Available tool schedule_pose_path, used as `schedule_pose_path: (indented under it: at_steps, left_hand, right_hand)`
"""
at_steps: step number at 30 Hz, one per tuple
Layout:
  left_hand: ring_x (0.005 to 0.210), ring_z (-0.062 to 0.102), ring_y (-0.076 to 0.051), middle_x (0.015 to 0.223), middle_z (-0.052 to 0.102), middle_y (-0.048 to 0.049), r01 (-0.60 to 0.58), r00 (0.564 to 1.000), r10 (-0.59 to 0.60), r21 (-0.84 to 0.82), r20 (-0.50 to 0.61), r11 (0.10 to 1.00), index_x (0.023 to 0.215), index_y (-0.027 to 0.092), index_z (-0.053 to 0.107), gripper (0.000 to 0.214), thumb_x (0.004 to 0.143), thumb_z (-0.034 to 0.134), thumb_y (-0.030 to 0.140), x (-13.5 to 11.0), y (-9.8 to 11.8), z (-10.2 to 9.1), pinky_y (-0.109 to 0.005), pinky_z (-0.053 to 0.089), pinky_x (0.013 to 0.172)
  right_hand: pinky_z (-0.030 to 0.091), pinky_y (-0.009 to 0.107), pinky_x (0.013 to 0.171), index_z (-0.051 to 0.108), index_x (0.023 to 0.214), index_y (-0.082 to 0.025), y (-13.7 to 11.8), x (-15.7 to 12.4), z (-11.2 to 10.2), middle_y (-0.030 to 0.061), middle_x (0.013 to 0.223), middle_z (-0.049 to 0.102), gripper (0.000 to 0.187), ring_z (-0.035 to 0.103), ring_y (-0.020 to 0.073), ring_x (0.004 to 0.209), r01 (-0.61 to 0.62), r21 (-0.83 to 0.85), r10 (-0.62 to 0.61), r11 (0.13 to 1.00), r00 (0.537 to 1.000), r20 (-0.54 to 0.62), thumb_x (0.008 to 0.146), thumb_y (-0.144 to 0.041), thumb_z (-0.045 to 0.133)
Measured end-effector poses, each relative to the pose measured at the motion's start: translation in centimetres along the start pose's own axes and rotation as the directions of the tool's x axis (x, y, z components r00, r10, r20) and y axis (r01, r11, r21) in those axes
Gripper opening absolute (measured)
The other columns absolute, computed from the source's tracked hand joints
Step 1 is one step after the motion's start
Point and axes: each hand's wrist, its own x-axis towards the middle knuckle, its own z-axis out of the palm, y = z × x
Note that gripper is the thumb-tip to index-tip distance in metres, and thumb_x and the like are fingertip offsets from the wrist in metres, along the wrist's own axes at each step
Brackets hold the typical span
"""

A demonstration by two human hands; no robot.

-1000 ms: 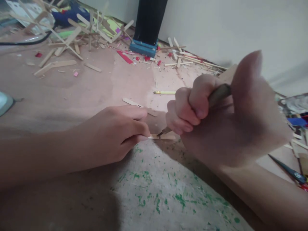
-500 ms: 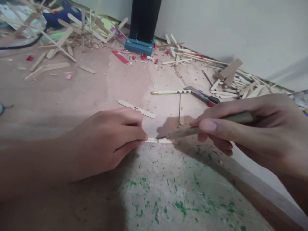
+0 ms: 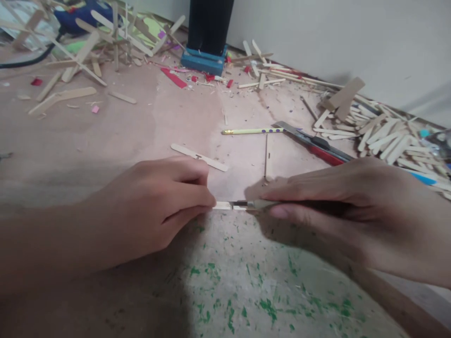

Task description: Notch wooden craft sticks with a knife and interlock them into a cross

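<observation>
My left hand (image 3: 165, 202) is closed, with its thumb and fingers pinching a craft stick (image 3: 221, 205) against the tabletop. The stick carries a dark line or notch across it just right of my fingertips. My right hand (image 3: 345, 211), also closed, grips a craft knife (image 3: 262, 203) held low and almost level. Its dark blade lies along the stick near that mark; most of the handle is hidden by my fingers. Behind my left hand lies another craft stick (image 3: 200, 157) with a small dark cut at its middle. A thin stick piece (image 3: 267, 157) lies beyond the knife.
A yellow pencil (image 3: 246, 132) lies beside a red and black utility knife (image 3: 317, 145). Loose craft sticks (image 3: 387, 134) are heaped at right. Joined stick frames (image 3: 82, 58) stand at back left, near a black post with a blue base (image 3: 202, 61). Green paint flecks mark the surface.
My right hand has lowered the craft knife from a slant to nearly level along the stick. My left hand keeps its hold. The view has shifted slightly.
</observation>
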Motion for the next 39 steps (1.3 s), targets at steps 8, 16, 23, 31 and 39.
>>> schedule_pose_path:
  at_steps: [8, 16, 23, 31, 39]
  left_hand:
    - [0.084, 0.067, -0.014, 0.094, 0.072, 0.0008, 0.028, 0.999, -0.028, 0.003, 0.022, 1.000, 0.098, 0.022, 0.083, 0.038, 0.119, 0.053, 0.016, -0.1, 0.2, -0.1, -0.029, 0.046, 0.075]
    - [0.096, 0.074, -0.017, 0.106, 0.080, 0.0006, -0.008, 1.000, 0.008, 0.025, -0.019, 1.000, 0.103, 0.025, 0.081, 0.031, 0.120, 0.055, 0.018, -0.2, 0.0, 0.1, -0.029, 0.054, 0.088]
    - [0.094, 0.071, -0.016, 0.103, 0.079, 0.0009, -0.084, 0.996, 0.083, 0.022, 0.021, 0.996, 0.102, 0.024, 0.080, 0.038, 0.116, 0.049, 0.006, -0.8, 0.6, -0.2, -0.030, 0.054, 0.091]
    - [0.096, 0.073, -0.017, 0.106, 0.081, -0.0003, -0.046, 0.999, 0.046, 0.000, 0.005, 0.999, 0.101, 0.025, 0.081, 0.038, 0.121, 0.050, 0.017, -0.6, 0.8, 0.1, -0.031, 0.055, 0.096]
    - [0.097, 0.076, -0.018, 0.106, 0.082, -0.0007, -0.047, 0.999, 0.047, 0.005, -0.001, 0.999, 0.100, 0.025, 0.083, 0.039, 0.120, 0.050, 0.017, -0.2, 0.0, 0.1, -0.031, 0.058, 0.090]
  right_hand:
    - [0.057, 0.026, 0.048, 0.097, 0.107, -0.030, 1.4, -0.5, 0.4, 0.0054, 0.083, 0.087, 0.018, 0.072, 0.0192, 0.059, -0.067, -0.024, 0.067, 0.997, 0.998, 0.005, 0.103, -0.041, 0.084]
    - [0.057, 0.023, 0.047, 0.097, 0.111, -0.036, 1.8, -1.2, 0.1, 0.0031, 0.085, 0.087, 0.015, 0.077, 0.0191, 0.064, -0.087, 0.015, 0.087, 0.996, 0.996, -0.020, 0.101, -0.044, 0.088]
    - [0.059, 0.023, 0.042, 0.096, 0.110, -0.040, 1.6, -2.3, 0.3, 0.0008, 0.089, 0.090, 0.016, 0.077, 0.0191, 0.057, -0.078, -0.055, 0.070, 0.995, 0.988, -0.137, 0.099, -0.049, 0.089]
    - [0.060, 0.025, 0.045, 0.089, 0.128, -0.055, 0.6, -4.3, 1.6, -0.0069, 0.105, 0.092, 0.040, 0.083, 0.0213, 0.068, -0.092, -0.096, 0.075, 0.991, 0.983, -0.167, 0.091, -0.041, 0.095]
    - [0.064, 0.033, 0.058, 0.092, 0.119, -0.039, 0.3, -3.6, 2.1, -0.0004, 0.107, 0.092, 0.019, 0.086, 0.0239, 0.080, -0.060, -0.084, 0.049, 0.995, 0.990, -0.130, 0.102, -0.036, 0.085]
